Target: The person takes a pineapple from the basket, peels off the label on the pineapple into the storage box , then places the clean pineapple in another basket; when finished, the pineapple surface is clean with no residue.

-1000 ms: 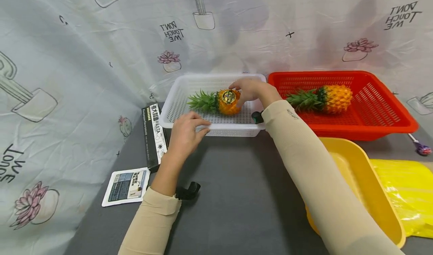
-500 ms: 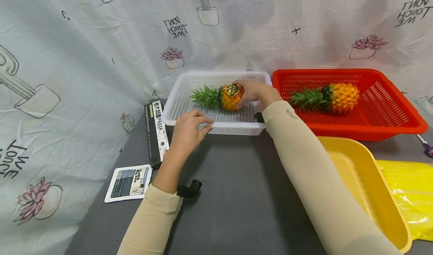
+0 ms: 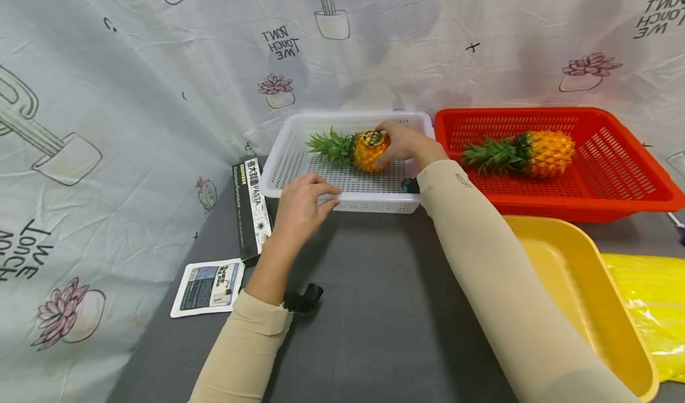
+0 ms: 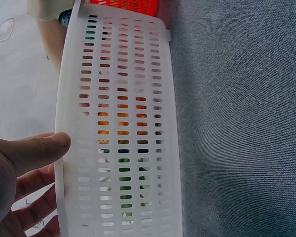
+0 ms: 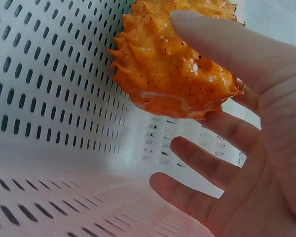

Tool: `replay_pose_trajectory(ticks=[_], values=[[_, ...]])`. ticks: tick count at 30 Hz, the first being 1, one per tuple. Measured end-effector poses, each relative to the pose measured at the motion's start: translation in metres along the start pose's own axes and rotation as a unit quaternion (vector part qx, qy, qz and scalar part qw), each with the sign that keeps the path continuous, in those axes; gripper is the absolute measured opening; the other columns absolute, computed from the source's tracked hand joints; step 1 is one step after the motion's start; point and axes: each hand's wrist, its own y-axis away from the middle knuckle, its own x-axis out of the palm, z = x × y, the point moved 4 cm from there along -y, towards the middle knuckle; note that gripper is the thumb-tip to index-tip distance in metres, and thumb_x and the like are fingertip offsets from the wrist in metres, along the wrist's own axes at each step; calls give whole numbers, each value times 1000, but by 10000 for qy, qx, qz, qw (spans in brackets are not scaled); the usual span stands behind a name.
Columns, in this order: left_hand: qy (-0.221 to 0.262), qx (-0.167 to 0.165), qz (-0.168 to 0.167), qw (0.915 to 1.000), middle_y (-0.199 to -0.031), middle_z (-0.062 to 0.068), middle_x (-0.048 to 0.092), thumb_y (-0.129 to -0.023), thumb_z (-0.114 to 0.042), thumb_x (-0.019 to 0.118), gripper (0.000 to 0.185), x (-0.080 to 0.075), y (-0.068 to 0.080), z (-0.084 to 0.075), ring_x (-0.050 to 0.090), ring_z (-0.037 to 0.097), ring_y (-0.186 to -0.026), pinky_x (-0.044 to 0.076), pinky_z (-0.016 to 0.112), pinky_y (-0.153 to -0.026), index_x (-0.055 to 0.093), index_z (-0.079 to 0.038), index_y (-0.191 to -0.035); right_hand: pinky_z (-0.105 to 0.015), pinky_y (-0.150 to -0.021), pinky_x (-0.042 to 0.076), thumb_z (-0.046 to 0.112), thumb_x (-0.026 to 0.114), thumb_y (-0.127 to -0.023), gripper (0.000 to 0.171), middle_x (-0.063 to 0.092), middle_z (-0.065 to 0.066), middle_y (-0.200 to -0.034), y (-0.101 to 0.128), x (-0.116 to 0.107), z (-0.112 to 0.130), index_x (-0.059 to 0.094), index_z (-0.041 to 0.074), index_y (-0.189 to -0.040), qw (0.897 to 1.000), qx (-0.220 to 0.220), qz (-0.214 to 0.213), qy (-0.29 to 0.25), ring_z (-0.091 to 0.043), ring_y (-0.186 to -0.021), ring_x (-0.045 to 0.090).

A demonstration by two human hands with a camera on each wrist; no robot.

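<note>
backdrop: pale cloth [image 3: 134, 64], creased, printed with cacti, pink flowers, mirrored lettering | surface: dark grey desk [image 3: 374, 308] | light: even, soft shadows on the cloth

red basket [image 3: 631, 180], yellow tub [image 3: 588, 296], pasta box [image 3: 250, 207]
</note>
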Motion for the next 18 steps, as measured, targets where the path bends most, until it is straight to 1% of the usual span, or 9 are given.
replay_pose_trajectory(ticks=[4, 9, 12, 16, 18], values=[[16, 33, -14, 10000, -105, 5, 74, -87, -18, 83, 18, 1, -1, -1, 67, 32, -101, 50, 50, -87, 83, -16, -106, -53, -122, 35, 21, 82, -86, 89, 43, -19, -157, -1, -1, -3, 31, 12, -159, 9999, -31, -116, -74, -37, -138, 45], [-6, 56, 17, 10000, -105, 5, 75, -87, -19, 83, 19, 1, -1, -2, 67, 32, -101, 49, 50, -86, 83, -16, -106, -51, -121, 37, 16, 81, -85, 85, 43, -19, -156, -2, -1, -5, 34, 9, -156, 9993, 7, -194, -306, -36, -136, 46], [-28, 24, 93, 9999, -106, 4, 74, -87, -20, 83, 20, 1, 0, -1, 67, 32, -102, 50, 50, -87, 83, -16, -107, -50, -119, 39, 15, 80, -84, 85, 45, -20, -152, -2, -1, -7, 34, 8, -155, 9989, 57, -170, -443, -36, -133, 47], [-97, 11, 233, 9997, -107, 5, 74, -88, -20, 82, 20, 0, -1, 1, 67, 32, -102, 52, 50, -90, 83, -16, -108, -48, -114, 45, 16, 82, -83, 84, 50, -21, -144, -4, 0, -8, 35, 6, -153, 9985, 59, -165, -525, -35, -126, 50], [-125, 29, 275, 9995, -106, 5, 74, -88, -20, 82, 20, -1, -2, 1, 68, 31, -102, 52, 50, -90, 83, -16, -108, -47, -112, 48, 15, 82, -83, 85, 49, -21, -144, -4, 0, -7, 35, 5, -153, 9982, 32, -139, -590, -35, -124, 51]])
